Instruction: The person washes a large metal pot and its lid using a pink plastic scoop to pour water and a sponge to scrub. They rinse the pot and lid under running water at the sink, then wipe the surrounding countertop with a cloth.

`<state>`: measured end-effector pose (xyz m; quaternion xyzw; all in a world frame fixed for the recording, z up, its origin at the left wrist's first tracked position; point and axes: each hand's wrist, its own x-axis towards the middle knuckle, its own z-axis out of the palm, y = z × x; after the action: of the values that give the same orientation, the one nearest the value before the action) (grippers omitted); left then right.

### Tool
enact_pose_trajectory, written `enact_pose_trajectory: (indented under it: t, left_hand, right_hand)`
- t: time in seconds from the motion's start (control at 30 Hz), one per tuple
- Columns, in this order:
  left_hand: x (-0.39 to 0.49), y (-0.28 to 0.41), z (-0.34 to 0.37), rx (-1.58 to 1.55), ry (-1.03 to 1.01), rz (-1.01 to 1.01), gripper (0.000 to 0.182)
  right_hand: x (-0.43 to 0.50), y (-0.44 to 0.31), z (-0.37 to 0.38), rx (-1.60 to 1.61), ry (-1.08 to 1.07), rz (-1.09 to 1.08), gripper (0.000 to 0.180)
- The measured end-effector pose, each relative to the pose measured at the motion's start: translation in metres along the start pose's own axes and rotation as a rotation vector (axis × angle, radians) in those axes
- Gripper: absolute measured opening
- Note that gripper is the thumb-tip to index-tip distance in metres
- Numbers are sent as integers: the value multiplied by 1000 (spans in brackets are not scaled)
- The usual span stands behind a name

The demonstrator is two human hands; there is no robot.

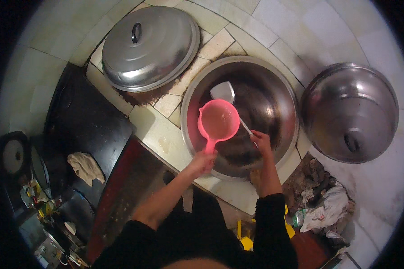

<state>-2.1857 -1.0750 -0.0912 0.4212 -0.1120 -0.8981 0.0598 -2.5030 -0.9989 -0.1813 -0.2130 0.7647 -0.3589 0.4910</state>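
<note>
My left hand [204, 162] grips the handle of a pink plastic ladle [219, 120], held over the left part of a large metal wok [276, 111] set into a tiled stove. Cloudy liquid shows in the ladle's bowl. My right hand [262, 141] is closed on the thin handle of a metal spatula [223, 91]. The spatula's broad blade is just beyond the ladle, above or against the wok's inner wall; whether it touches cannot be told. The ladle's rim hides part of the spatula.
A domed metal lid [151, 47] covers a second spot at the back left. Another large lid [350, 114] leans by the tiled wall at right. A beige cloth [86, 168] lies on the black surface [91, 114]. Crumpled plastic bags [328, 208] lie at the lower right.
</note>
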Motion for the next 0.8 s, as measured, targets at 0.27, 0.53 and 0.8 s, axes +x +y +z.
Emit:
enact_pose_trajectory:
  t: [0.27,0.53,0.8]
  left_hand:
    - [-3,7,10,-93,-26,34,22]
    - [-52,26,13,-84,-124,69,24]
    - [-190,26,-30,-83,-183,129,25]
  right_hand:
    - [-78,-97,-14,-384,479,-612,28]
    - [-193,-142,-23,-893,673,-941,27]
    - [-238,-193,78,-134,30,-351,34]
